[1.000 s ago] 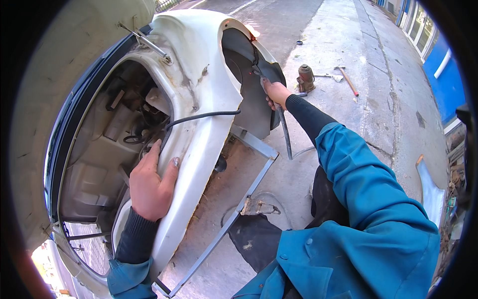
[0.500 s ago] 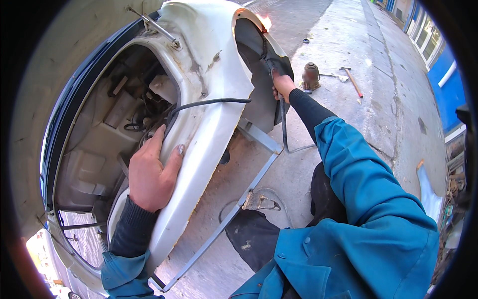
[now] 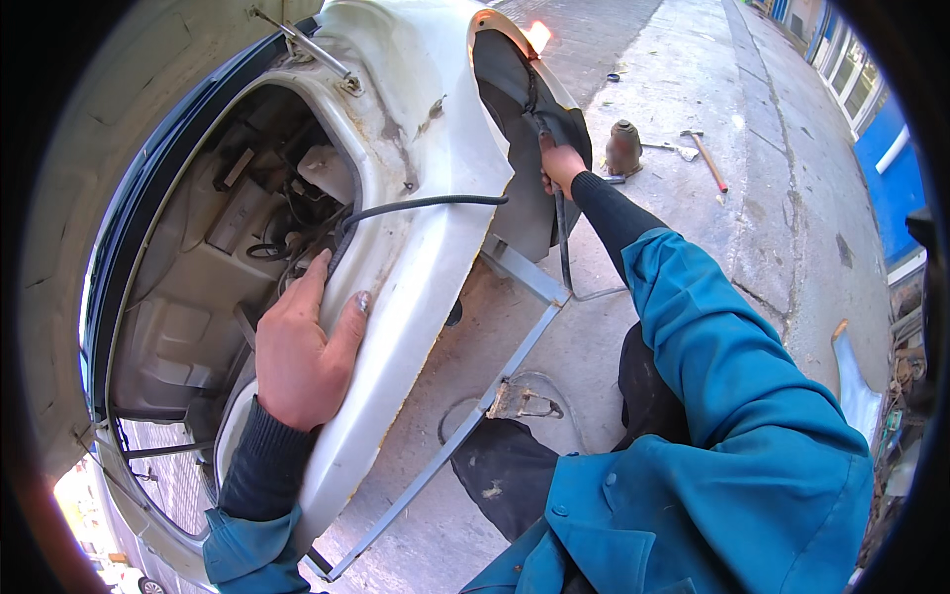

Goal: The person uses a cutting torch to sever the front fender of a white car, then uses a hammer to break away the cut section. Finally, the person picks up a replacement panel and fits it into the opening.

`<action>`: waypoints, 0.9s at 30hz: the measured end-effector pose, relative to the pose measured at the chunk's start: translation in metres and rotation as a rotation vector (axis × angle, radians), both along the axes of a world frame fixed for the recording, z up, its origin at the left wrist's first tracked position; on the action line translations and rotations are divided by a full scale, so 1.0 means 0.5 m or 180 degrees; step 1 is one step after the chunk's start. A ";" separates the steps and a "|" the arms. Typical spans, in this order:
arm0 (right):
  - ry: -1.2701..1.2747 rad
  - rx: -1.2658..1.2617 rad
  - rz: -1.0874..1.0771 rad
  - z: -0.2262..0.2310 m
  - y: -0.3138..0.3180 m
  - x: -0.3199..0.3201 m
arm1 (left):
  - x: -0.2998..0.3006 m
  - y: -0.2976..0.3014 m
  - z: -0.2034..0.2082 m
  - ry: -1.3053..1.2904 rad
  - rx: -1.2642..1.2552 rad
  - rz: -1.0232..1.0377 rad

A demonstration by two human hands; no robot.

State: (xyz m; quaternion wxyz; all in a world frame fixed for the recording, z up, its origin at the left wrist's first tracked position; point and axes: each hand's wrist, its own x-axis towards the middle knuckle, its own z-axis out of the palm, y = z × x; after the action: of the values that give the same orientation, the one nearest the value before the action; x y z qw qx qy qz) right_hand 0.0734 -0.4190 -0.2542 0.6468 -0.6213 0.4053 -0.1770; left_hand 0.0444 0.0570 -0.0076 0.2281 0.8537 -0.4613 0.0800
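A white car body panel [image 3: 435, 188] rests on edge before me, with a large opening on its left side. Across the rim of that opening lies my left hand [image 3: 309, 342], thumb and forefinger spread, holding nothing. My right hand [image 3: 562, 168] is closed around a dark handled tool [image 3: 546, 132] with a cable [image 3: 563, 238] hanging below it. The tool's upper end is hard to make out inside the dark wheel arch [image 3: 503, 89]. A bright orange glow [image 3: 537, 38] shows at the arch's top edge. A black hose [image 3: 426, 202] crosses the panel above my left hand.
A metal frame [image 3: 435, 445] stands under the panel, by my knees. On the concrete to the right are a rusty bottle-shaped jack [image 3: 623, 148], a hammer [image 3: 708, 163] and a small dark piece [image 3: 614, 77]. A clamp with a cable [image 3: 524, 400] lies near my knee.
The panel and arch sit slightly further right in view. The orange glow has shifted a little to the right. Both hands keep nearly the same places, the right still around the tool.
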 end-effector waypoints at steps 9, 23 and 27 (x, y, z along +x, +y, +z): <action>-0.0142 0.0132 -0.0004 -0.002 0.002 0.003 | -0.001 0.000 0.000 -0.0023 0.0009 0.0005; 0.0003 0.0154 -0.0061 0.015 0.001 -0.009 | -0.002 -0.002 -0.002 0.0027 -0.0049 0.0015; 0.0073 0.0287 -0.0022 0.022 0.001 -0.037 | -0.001 -0.001 -0.001 -0.0106 -0.0037 -0.0004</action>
State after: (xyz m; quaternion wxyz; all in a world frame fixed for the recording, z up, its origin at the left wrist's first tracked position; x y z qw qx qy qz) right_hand 0.0550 -0.4183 -0.2432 0.6688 -0.5921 0.4224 -0.1537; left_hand 0.0439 0.0563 -0.0081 0.2254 0.8506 -0.4651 0.0968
